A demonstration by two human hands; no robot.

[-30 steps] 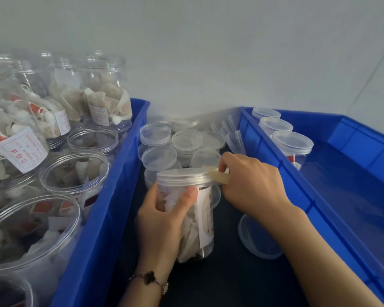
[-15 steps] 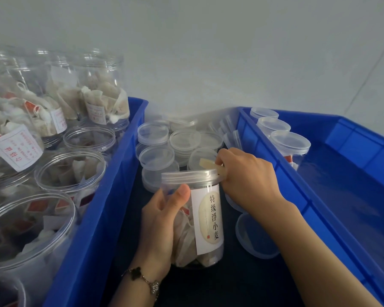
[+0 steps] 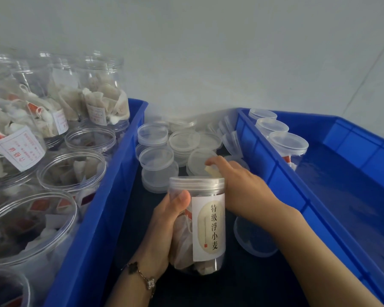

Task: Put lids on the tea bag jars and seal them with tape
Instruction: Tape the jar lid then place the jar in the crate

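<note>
Most fingers of the left hand [image 3: 164, 227] are hidden behind the labelled jar [image 3: 197, 224]. The right blue crate [image 3: 333, 196] is cut off at 3 o'clock, and the open jars [image 3: 31, 229] at 9 o'clock. The small print on the tea bag tags [image 3: 18, 149] cannot be read.

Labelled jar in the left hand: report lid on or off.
On. A clear lid caps the labelled jar; the left hand grips it.

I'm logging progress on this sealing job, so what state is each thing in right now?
Labelled jar: upright, lidded, holds tea bags.
Tape strip: pinched at the lid's edge, one end sticking up.
Left hand: grips the jar's side.
Right hand: pinches the tape.
Left crate's jars: open, filled.
Right crate's jars: lidded.
Spare lids: stacked loose.
</note>
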